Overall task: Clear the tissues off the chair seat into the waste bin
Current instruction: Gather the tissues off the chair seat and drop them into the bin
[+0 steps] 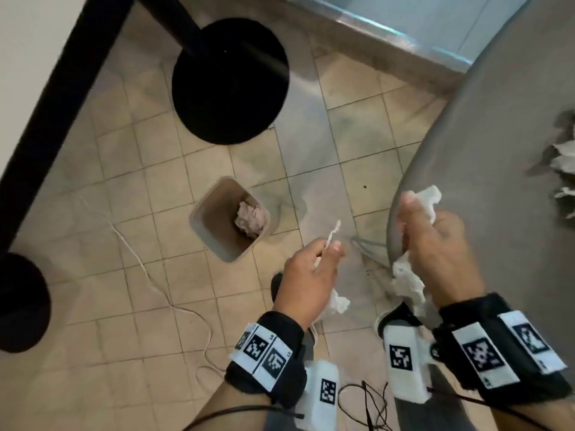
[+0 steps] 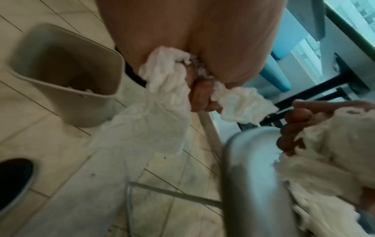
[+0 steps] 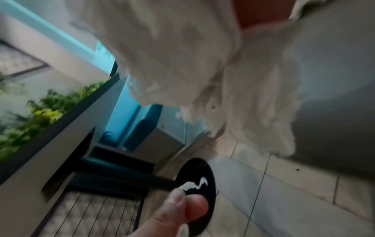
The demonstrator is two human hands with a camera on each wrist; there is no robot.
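My left hand [image 1: 314, 269] grips a crumpled white tissue [image 1: 337, 301], held over the floor just right of the beige waste bin [image 1: 202, 213]. In the left wrist view the tissue [image 2: 162, 99] spills out both sides of my curled fingers [image 2: 202, 96], with the bin [image 2: 61, 77] to the left. My right hand [image 1: 435, 244] holds a bunched white tissue [image 1: 407, 281] at the left edge of the grey chair seat [image 1: 497, 135]. That tissue [image 3: 202, 64] fills the right wrist view. More tissues [image 1: 564, 163] lie on the seat at far right. A crumpled wad [image 1: 252, 219] sits inside the bin.
A black round table base [image 1: 230, 82] stands on the tiled floor beyond the bin, another black base [image 1: 21, 300] at the left. A thin white cable [image 1: 155, 275] runs across the tiles. My shoes [image 1: 395, 318] are below the hands. A chair leg [image 2: 211, 128] slants beside the bin.
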